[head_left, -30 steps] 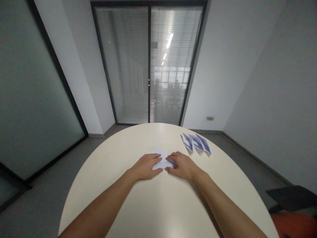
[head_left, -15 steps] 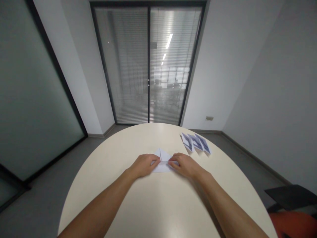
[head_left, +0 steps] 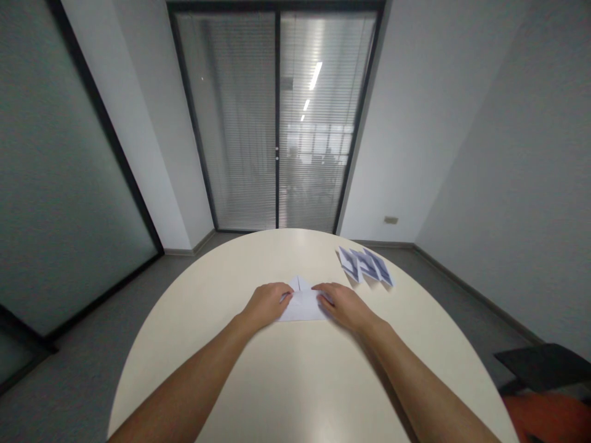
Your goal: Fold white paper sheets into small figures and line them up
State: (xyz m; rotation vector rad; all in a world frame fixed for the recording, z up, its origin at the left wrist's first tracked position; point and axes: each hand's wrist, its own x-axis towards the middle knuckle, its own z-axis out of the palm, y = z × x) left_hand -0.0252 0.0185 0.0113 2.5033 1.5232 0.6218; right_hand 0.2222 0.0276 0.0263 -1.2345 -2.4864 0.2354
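A white sheet of folded paper [head_left: 302, 307] lies on the table between my hands, with a pointed top and a centre crease showing beyond a raised front flap. My left hand [head_left: 269, 303] grips the flap's left end, fingers curled and thumb on the near side. At the right end, my right hand [head_left: 344, 303] pinches the same flap between thumb and fingers. The fingertips of both hands are partly hidden by the paper.
Several folded paper pieces [head_left: 365, 266] stand in a row at the table's far right. The round cream table [head_left: 295, 375] fills the foreground. A black and red chair [head_left: 545, 394] stands at the lower right, and a glass door [head_left: 277, 123] lies beyond.
The near flap of the paper has come up and now covers more of the pointed part. My hands have moved slightly apart along it. The row of folded pieces is unmoved.
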